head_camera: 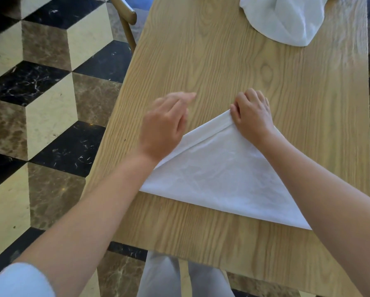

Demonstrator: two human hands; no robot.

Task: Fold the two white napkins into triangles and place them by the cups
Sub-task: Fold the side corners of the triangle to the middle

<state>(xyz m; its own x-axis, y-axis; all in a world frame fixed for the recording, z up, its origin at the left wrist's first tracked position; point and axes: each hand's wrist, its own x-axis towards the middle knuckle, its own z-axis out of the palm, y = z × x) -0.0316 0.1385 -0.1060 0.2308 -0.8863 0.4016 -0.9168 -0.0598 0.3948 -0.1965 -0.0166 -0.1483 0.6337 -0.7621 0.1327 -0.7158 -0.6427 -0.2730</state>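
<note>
— What lies around the work?

— A wooden table (233, 67) carries everything; a second napkin (284, 20) sits crumpled at its far right corner, well apart from the hands; a wooden chair (126, 16) stands beside the far left edge, over a floor (40, 86) of black, brown and cream tiles; the person's pale trousers (164, 275) show under the near edge.

— And the napkin being folded?

— The folded napkin (218, 176) lies flat as a triangle near the near edge, its long side towards the person, its apex pointing away; a hem band runs along its left slope.

— The hands?

— The right hand (252, 114) is curled, pinching the apex against the table; the left hand (164, 125) is loosely spread, blurred, over the left slope; whether it touches the cloth cannot be told; both forearms cover the napkin's lower corners.

— Any writing?

— No text is legible; no cups are in view.
</note>
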